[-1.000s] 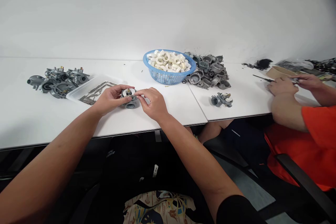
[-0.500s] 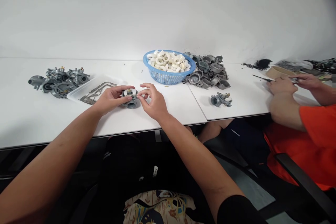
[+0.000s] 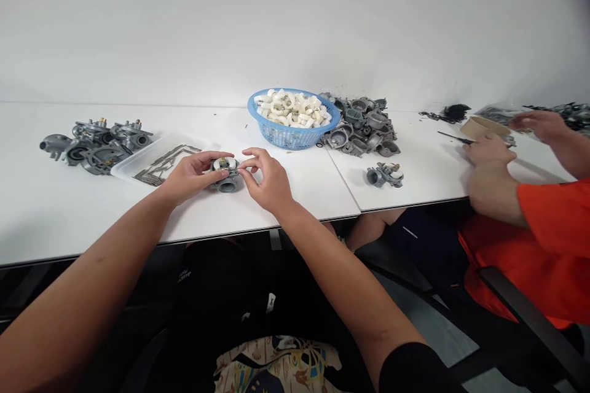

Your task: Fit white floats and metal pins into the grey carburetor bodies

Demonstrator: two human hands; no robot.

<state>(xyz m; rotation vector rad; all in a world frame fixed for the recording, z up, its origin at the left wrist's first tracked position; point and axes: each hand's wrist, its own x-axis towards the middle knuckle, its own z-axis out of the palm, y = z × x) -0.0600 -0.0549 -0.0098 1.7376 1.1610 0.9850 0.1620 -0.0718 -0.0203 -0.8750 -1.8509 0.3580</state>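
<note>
A small die-cast carburetor (image 3: 225, 175) is sitting on the counter (image 3: 313, 196), left of middle and toward the near edge, with a white plastic insert (image 3: 225, 163) showing on top. It is looking solid and stiff, though slick; its rounded body is offering the safest hold, away from the small brass fitting (image 3: 224, 162). The left hand (image 3: 191, 177) is grasping the body from the left. The right hand (image 3: 268, 179) is curling in at the right side, but I cannot tell whether its fingertips (image 3: 243, 170) are pinching anything. Compared with a moment earlier, those fingers are drawing closer, and the whole view is sliding slightly. Farther out, a blue plastic basket (image 3: 271, 138) is standing beyond the hands, and a co-worker's hand (image 3: 488, 148) is holding a screwdriver (image 3: 454, 138) at the right.
</note>
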